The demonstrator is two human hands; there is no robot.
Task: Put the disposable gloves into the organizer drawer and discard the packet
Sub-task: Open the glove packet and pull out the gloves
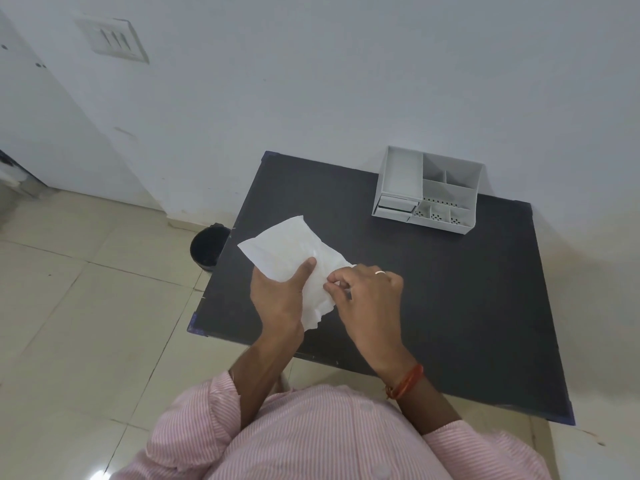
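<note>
A dark table (433,289) carries a white organizer (429,192) at its far right by the wall, well apart from the hands. A black bin (207,247) stands on the floor at the table's left. Over the table's near left part, the left hand (280,292) grips the white packet (291,251), thumb on top, while the right hand (367,292) pinches its crumpled near edge.

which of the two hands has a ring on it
The right hand, pinching the near end of the white packet, has a light band on one finger. The left hand, gripping the packet's side, shows no ring.
</note>
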